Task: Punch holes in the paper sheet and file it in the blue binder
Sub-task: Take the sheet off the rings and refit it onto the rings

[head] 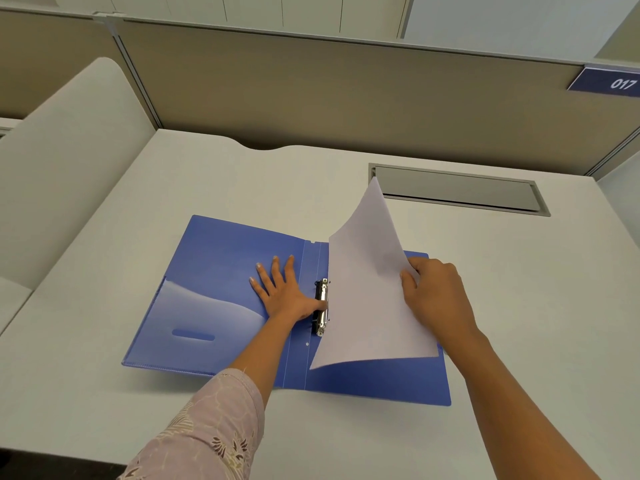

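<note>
Our left hand (282, 292) presses the binder (214, 258), fingers (277, 271) spread; our right hand (436, 296) pinches the paper (367, 289), which hides half the clip (322, 292).

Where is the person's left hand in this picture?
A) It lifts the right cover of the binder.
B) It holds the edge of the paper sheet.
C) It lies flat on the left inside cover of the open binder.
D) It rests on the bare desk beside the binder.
C: the left hand lies with straight fingers on the left inside cover of the blue binder, thumb by the ring mechanism; the right hand holds the paper sheet.
</note>
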Motion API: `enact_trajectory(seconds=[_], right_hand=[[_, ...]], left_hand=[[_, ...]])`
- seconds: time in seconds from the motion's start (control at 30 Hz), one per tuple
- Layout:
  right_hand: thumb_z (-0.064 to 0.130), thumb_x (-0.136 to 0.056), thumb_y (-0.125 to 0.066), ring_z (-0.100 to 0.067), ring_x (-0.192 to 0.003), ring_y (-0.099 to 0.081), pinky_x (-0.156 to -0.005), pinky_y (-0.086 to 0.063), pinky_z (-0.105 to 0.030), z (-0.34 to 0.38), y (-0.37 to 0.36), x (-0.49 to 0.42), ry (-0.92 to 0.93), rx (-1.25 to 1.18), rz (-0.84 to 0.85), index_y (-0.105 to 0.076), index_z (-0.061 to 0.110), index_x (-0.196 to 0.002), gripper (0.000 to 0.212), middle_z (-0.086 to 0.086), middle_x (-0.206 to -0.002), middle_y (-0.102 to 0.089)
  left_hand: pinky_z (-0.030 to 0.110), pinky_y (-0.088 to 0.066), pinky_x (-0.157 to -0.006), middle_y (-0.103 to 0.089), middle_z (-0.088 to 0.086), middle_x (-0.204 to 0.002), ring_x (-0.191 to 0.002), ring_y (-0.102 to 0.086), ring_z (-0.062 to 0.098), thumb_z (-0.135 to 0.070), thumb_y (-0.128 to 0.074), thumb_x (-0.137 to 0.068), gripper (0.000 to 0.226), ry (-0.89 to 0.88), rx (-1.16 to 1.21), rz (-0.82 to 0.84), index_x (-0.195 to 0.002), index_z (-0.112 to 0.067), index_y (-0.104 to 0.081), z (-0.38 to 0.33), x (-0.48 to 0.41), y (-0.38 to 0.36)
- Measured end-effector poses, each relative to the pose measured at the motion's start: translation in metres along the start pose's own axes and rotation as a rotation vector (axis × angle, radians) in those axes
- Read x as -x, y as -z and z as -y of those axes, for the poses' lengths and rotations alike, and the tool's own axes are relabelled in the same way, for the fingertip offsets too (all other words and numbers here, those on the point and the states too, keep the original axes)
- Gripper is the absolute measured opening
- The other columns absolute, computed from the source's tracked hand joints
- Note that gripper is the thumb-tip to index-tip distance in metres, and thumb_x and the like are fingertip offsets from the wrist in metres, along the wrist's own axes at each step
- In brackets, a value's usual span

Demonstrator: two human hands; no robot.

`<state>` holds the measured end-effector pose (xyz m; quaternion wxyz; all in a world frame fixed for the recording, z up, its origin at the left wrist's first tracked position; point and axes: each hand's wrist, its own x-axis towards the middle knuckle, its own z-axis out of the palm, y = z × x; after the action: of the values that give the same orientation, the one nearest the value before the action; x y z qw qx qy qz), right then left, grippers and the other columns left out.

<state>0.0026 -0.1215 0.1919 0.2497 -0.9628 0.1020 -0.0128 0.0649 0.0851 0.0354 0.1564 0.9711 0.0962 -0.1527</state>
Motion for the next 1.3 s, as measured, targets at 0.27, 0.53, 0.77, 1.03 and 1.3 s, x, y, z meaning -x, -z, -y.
enact_trajectory(seconds=[0.27,0.53,0.77,1.03,1.3], right_hand=[[0.015,-0.096,-0.043,-0.023,-0.058,-0.047,-0.059,-0.045,-0.035,0.011,-0.001,0.003,0.046,0.059,0.005,-0.063,0.003,-0.084,0.026,-0.011,-0.068,-0.057],[0.011,-0.096,-0.039,-0.023,-0.061,-0.045,-0.06,-0.041,-0.035,0.019,-0.001,0.006,0.097,0.097,-0.012,-0.061,0.005,-0.083,0.026,-0.008,-0.068,-0.054],[0.012,-0.097,-0.039,-0.024,-0.066,-0.052,-0.066,-0.05,-0.039,0.017,-0.001,0.006,0.084,0.112,-0.003,-0.063,0.004,-0.089,0.026,-0.011,-0.076,-0.062],[0.015,-0.096,-0.043,-0.027,-0.062,-0.053,-0.063,-0.05,-0.04,0.014,0.003,0.007,0.048,0.059,-0.008,-0.061,0.0,-0.085,0.026,-0.015,-0.073,-0.061],[0.014,-0.094,-0.048,-0.032,-0.063,-0.057,-0.058,-0.049,-0.038,0.01,0.002,0.004,0.022,-0.077,-0.011,-0.065,-0.001,-0.087,0.024,-0.018,-0.074,-0.064]], left_hand=[[0.059,0.02,-0.108,0.02,0.007,-0.159,-0.14,0.031,0.038,-0.077,-0.065,-0.06,0.126,-0.015,-0.017,-0.015,-0.151,-0.031,0.009,-0.001,0.003,0.0],[0.061,0.019,-0.107,0.012,0.006,-0.16,-0.141,0.028,0.038,-0.072,-0.066,-0.064,0.117,-0.042,0.01,-0.027,-0.151,-0.036,0.003,-0.003,0.007,0.001],[0.059,0.014,-0.111,-0.014,0.007,-0.155,-0.145,0.005,0.037,-0.05,-0.071,-0.072,0.087,-0.096,0.15,-0.082,-0.144,-0.04,-0.022,-0.009,0.015,-0.002],[0.031,-0.03,-0.093,-0.05,-0.003,-0.125,-0.117,-0.039,0.023,-0.024,-0.055,-0.094,0.026,-0.117,0.452,-0.155,-0.119,-0.03,-0.057,-0.013,0.03,-0.003],[0.033,-0.048,-0.065,-0.062,0.006,-0.074,-0.065,-0.054,0.017,-0.031,-0.057,-0.093,0.03,0.109,0.959,0.177,-0.085,-0.004,-0.067,-0.02,0.02,0.004]])
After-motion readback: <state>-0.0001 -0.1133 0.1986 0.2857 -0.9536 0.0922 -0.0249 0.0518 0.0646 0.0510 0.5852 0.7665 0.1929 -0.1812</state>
